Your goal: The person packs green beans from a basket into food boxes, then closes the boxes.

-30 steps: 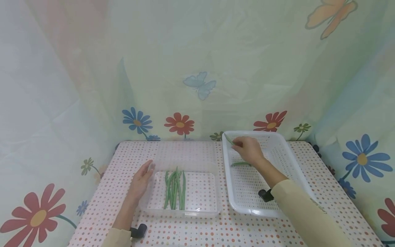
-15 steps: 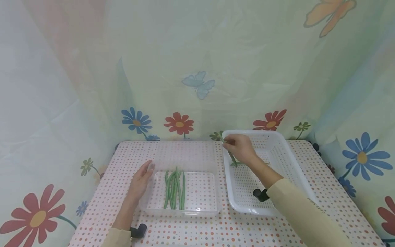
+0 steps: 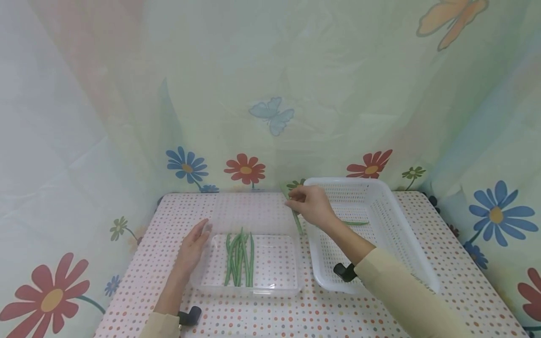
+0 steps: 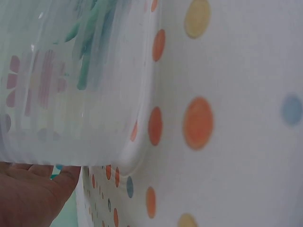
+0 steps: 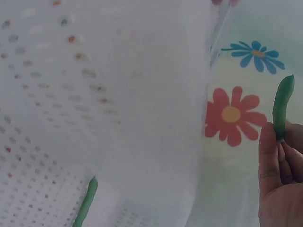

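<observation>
My right hand [image 3: 313, 204] pinches a green bean [image 3: 297, 221] between thumb and fingers, above the left rim of a white perforated basket [image 3: 395, 225]. In the right wrist view, the held bean [image 5: 283, 101] points upward from the fingertips. Another green bean [image 3: 357, 223] lies on the basket floor, partly behind my right wrist. Several green beans [image 3: 239, 263] lie lengthwise in the left half of a clear plastic box [image 3: 270, 292]. My left hand [image 3: 192, 246] is at the box's left side, fingers extended along its wall; in the left wrist view the fingers [image 4: 66, 182] go behind it.
A clear panel [image 3: 253, 206], like a lid, extends behind the box. Box and basket stand side by side on a dotted tablecloth [image 3: 270, 319], with a narrow gap between. A flowered curtain [image 3: 211, 126] encloses the back and sides. Black cameras [image 3: 344, 272] sit on both wrists.
My right hand has moved left with the bean, from over the basket to its left rim, and the bean has swung into fuller view. The left hand has stayed in place.
</observation>
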`<action>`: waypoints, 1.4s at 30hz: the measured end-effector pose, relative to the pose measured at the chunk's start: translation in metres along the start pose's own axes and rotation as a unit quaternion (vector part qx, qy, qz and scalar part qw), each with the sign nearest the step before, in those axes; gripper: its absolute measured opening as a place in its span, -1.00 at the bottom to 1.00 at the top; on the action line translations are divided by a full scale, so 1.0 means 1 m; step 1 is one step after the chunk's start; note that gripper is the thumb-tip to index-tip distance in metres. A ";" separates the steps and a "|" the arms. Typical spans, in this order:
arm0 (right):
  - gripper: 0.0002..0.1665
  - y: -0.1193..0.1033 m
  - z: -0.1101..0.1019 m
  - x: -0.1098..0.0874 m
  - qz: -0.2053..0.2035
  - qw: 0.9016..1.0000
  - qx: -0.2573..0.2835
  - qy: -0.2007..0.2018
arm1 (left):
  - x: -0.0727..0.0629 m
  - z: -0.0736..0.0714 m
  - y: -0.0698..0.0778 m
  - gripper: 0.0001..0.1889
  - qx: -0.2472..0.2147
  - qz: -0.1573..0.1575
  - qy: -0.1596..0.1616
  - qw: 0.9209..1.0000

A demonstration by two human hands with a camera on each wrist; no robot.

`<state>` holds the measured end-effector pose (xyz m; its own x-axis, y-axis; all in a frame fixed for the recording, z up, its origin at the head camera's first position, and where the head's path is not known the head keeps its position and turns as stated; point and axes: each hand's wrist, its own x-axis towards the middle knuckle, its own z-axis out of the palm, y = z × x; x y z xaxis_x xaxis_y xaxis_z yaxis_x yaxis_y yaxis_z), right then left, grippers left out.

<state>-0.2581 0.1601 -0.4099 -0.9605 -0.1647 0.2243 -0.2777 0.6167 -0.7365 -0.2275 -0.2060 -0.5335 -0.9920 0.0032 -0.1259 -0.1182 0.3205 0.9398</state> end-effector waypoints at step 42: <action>-0.78 -0.046 0.080 -0.037 0.039 0.980 0.190 -0.039 | 0.002 0.000 -0.002 -0.44 0.001 0.005 -0.002 1.000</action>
<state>-0.2116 0.0760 -0.4355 -0.9734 -0.1954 0.1198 -0.1759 0.3018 -0.9370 -0.2294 -0.2070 -0.5356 -0.9929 0.0103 -0.1183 -0.1087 0.3216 0.9406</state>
